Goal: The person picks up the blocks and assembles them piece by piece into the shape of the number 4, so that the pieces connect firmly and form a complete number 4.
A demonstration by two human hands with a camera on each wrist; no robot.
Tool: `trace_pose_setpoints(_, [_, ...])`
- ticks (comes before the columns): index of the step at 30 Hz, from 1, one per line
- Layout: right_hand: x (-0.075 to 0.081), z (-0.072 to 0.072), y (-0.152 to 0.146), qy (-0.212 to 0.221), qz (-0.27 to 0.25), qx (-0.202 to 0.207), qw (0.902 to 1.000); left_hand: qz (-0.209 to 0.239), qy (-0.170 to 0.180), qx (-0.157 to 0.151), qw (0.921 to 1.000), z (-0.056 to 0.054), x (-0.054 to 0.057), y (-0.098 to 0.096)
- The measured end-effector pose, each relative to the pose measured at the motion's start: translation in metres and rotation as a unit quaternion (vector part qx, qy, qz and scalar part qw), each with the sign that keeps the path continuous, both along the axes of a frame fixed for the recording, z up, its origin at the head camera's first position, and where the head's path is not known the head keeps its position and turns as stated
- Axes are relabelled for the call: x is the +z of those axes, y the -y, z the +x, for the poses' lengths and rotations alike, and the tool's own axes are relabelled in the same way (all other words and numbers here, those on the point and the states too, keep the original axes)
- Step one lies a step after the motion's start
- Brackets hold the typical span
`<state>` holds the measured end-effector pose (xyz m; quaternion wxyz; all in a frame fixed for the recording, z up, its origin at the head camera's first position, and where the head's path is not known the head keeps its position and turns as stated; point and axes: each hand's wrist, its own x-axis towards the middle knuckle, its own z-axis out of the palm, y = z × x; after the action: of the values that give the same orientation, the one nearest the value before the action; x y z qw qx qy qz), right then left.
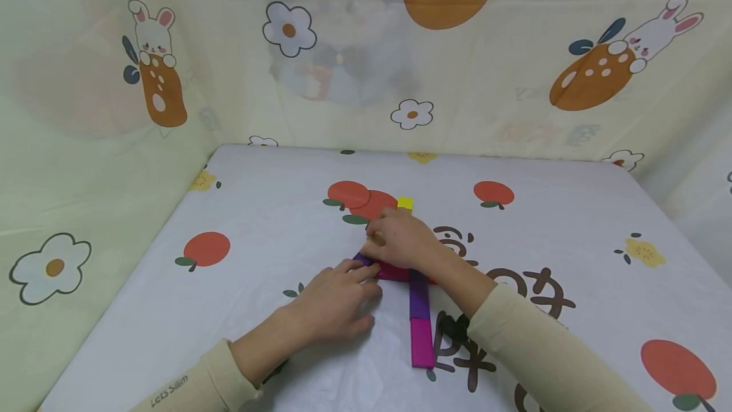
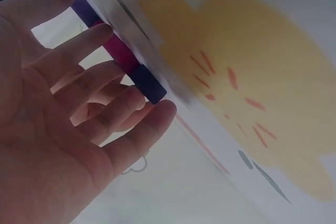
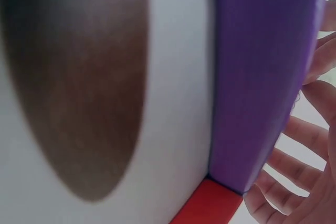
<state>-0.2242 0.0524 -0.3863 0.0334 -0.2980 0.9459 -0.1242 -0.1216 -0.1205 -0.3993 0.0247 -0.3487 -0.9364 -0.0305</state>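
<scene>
Coloured blocks lie end to end on the tabletop. A crosswise row holds a small purple block (image 1: 363,259) at its left end and a crimson block (image 1: 393,272) beside it. From this row a long purple block (image 1: 419,297) and a magenta block (image 1: 422,343) run towards me. My left hand (image 1: 337,301) has loosely extended fingers, with fingertips by the row's left end. Above the crimson block, my right hand (image 1: 403,240) bends its fingers downward; what lies between its fingertips is hidden. Just beyond it shows a yellow block (image 1: 405,203). A red block (image 3: 207,203) meets the purple one in the right wrist view.
A white cloth (image 1: 274,208) printed with fruit, flowers and dark lettering covers the tabletop. Behind and at the sides hang pale curtains (image 1: 354,126) with rabbit and flower prints. A small black object (image 1: 454,328) shows near the right sleeve.
</scene>
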Motion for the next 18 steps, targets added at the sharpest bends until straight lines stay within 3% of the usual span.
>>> trace_pose_setpoints(18, [0.0016, -0.0091, -0.0073, -0.011, -0.006, -0.006, 0.9999, -0.002, 0.012, 0.01, 0.9999, -0.0008, 0.0032, -0.003])
